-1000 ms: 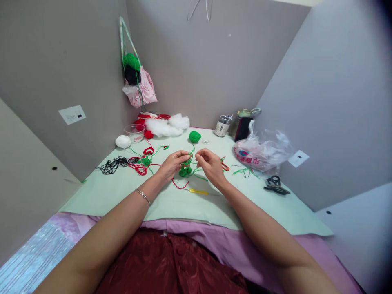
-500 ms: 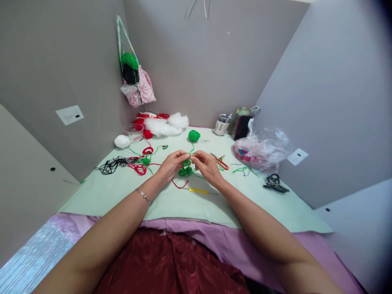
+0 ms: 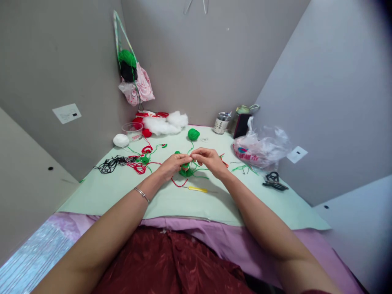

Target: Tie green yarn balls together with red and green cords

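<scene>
My left hand is closed around a small green crocheted piece, whose rounded parts show below and above the fingers. Its fingertips meet those of my right hand, which pinches green yarn close to the piece; the exact grip is too small to make out. From the green yarn ball behind, a strand runs down to the fingertips. Loose green ends trail out under my right hand. Nearer to me on the mat lies a crochet hook with a yellow handle, beside a short red strand.
Tangled black yarn and red yarn lie at the left. White stuffing, a clear plastic cup and a labelled can stand behind. A plastic bag and black hair clip are at the right. Orange-handled scissors are mostly hidden.
The green piece has turned in my left hand, with one part now showing above the fingers. My right hand has shifted slightly and now covers more of the scissors.
</scene>
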`<act>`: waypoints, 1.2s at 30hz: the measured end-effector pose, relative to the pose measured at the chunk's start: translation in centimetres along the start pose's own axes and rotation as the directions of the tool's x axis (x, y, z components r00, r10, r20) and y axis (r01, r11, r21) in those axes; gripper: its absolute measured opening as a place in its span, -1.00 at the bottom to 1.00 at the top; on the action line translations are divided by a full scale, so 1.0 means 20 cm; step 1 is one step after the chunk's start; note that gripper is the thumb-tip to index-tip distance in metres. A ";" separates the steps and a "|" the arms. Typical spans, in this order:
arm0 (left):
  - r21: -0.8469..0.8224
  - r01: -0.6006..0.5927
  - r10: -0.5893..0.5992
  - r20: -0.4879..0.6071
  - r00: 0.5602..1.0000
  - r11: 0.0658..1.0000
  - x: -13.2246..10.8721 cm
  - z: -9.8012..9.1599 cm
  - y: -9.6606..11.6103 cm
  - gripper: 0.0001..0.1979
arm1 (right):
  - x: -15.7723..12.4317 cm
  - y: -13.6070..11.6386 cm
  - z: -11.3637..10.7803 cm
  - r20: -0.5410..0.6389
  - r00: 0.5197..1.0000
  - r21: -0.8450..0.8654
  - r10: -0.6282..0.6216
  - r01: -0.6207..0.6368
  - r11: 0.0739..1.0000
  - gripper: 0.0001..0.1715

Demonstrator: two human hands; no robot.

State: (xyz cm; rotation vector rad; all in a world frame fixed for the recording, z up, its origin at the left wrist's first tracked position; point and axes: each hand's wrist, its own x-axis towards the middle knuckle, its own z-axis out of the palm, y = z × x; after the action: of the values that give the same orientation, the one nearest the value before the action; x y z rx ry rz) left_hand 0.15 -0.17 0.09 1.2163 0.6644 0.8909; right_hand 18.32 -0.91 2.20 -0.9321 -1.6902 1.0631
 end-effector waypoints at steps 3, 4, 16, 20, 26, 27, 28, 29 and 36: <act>0.005 -0.001 0.001 0.044 0.999 1.000 0.00 0.01 0.02 -0.72 | 0.01 0.01 0.00 -0.016 1.000 0.082 0.017 -0.016 0.997 -0.73; 0.008 -0.003 0.003 0.052 0.999 1.000 -0.01 0.01 0.02 -0.73 | 0.01 0.01 0.00 -0.037 0.999 0.113 0.028 -0.023 0.993 -0.73; 0.049 0.006 -0.012 0.109 0.994 0.999 -0.02 0.01 0.03 -0.85 | 0.01 -0.02 -0.06 -0.056 0.981 0.458 0.188 -0.142 0.878 -0.61; 0.068 -0.005 -0.006 0.159 0.987 0.998 -0.03 0.02 0.03 -0.91 | 0.01 -0.02 -0.02 0.070 0.979 0.461 0.194 -0.204 0.864 -0.58; 0.030 0.020 -0.026 0.213 0.977 0.999 -0.04 0.03 0.03 -0.88 | 0.03 -0.04 -0.06 -0.042 0.986 0.464 0.163 -0.125 0.877 -0.56; 0.017 0.030 -0.033 0.211 0.977 0.999 -0.04 0.03 0.03 -0.86 | 0.03 -0.04 -0.07 -0.052 0.985 0.476 0.166 -0.121 0.871 -0.56; -0.001 0.038 -0.037 0.203 0.978 0.999 -0.04 0.03 0.04 -0.83 | 0.03 -0.04 -0.07 -0.061 0.984 0.492 0.169 -0.117 0.863 -0.55; -0.020 0.045 -0.040 0.192 0.981 0.999 -0.04 0.03 0.04 -0.80 | 0.03 -0.03 -0.08 -0.070 0.982 0.507 0.173 -0.114 0.854 -0.55; -0.151 0.007 0.017 0.157 0.988 0.989 -0.04 0.02 0.05 -0.56 | 0.04 -0.01 -0.09 -0.155 0.960 0.510 0.234 -0.125 0.851 -0.54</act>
State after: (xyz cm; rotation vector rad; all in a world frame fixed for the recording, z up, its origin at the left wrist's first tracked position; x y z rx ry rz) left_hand -0.10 -0.95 1.19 1.1396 0.4588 0.8246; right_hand 19.69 0.24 2.97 -0.8359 -1.0845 1.3882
